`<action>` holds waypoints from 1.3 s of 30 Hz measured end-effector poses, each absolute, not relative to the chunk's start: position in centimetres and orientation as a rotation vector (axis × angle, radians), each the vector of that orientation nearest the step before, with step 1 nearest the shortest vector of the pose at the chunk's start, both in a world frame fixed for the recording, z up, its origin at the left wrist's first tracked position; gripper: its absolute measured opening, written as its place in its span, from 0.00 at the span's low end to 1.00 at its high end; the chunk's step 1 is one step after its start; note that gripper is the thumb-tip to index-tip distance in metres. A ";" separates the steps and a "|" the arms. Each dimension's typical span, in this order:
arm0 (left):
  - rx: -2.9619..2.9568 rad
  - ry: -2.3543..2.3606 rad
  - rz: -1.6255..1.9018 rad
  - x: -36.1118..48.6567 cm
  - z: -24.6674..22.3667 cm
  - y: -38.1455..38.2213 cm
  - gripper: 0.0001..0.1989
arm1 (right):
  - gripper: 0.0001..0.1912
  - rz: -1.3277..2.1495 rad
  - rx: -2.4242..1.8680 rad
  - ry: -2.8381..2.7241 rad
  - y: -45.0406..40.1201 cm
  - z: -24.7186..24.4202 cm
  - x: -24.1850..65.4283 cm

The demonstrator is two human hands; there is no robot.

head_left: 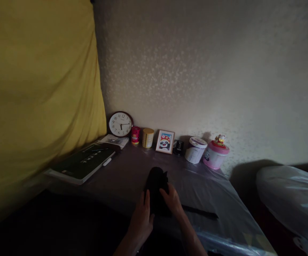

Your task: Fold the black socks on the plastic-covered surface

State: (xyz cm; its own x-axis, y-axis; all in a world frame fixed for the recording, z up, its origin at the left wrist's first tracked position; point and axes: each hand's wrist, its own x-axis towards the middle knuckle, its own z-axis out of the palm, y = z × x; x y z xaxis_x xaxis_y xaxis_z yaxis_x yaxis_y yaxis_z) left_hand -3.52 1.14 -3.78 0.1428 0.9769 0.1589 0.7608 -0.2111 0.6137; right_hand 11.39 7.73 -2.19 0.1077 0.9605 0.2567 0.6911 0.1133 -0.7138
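Note:
A black bundle (155, 181), seemingly of cloth, is between my two hands near the front of the table. My left hand (142, 217) grips its lower left side, fingers against the dark surface. On its right side, my right hand (172, 200) pinches a raised fold or flap, thumb toward the middle. A thin black strap (200, 212) lies on the table to the right, behind my right wrist. The bundle's lower part merges into shadow, so its outline there is hard to make out.
Along the wall stand a round clock (121, 123), red can (135, 135), yellow can (147, 138), framed panda picture (165, 141), small black object (178, 147), white tub (196, 150) and pink-lidded tub (215, 155). A green book (81, 163) lies left on the plastic-covered table (132, 170).

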 end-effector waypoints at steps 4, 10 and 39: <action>2.043 1.677 0.787 -3.5 -4.4 1.7 0.37 | 0.19 0.515 -1.624 -1.635 8.4 -1.1 9.2; 2.063 1.672 0.786 -3.9 -4.6 2.2 0.37 | 0.21 0.589 -1.621 -1.645 9.2 -0.5 6.9; 2.016 1.643 0.753 -4.9 -2.2 1.5 0.42 | 0.10 1.220 -1.479 -1.716 11.4 0.2 5.3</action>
State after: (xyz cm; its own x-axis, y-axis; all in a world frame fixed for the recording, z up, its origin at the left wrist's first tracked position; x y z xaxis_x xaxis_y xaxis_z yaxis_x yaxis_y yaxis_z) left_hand -4.90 1.48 -2.21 0.1502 0.9787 0.1398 0.7445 -0.2050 0.6354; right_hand 5.27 11.44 0.17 -0.2336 0.9618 -0.1430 0.4512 -0.0230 -0.8921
